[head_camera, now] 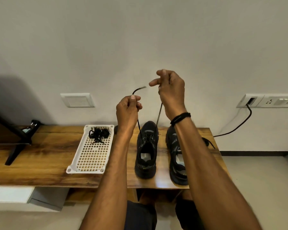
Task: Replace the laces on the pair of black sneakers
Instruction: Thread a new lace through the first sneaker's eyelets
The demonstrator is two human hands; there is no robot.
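Centrally, two black sneakers stood side by side on the wooden table (40, 160), toes toward the wall. The centre sneaker (146, 151) sat at mid-frame; the second sneaker (176, 156) stood just beside it to the right, partly hidden by the right forearm. A black lace (139, 128) rose in two strands from the upper eyelets of the centre sneaker. The left hand (128, 107), raised above that shoe, had its fingers curled round one strand, pinching it between thumb and forefinger, and the lace tip curved free up and to the right. The right hand (170, 90), higher and just to the right, gripped the other strand in curled fingers, with forefinger and thumb pointing left; that strand was blurred. A black wristband (179, 118) circled the right wrist. A white perforated tray (90, 160) lay on the table left of the sneakers, apart from them, holding a bundle of black laces (98, 134) at its far end. A loose black lace end (208, 142) lay near the table's right edge, behind the right forearm. A dark stand leg (15, 151) rested on the table at the left of the frame. On the wall were a white switch plate (77, 100) above the tray and a socket panel (269, 100) at the right, with a black cable (239, 125) hanging from it.
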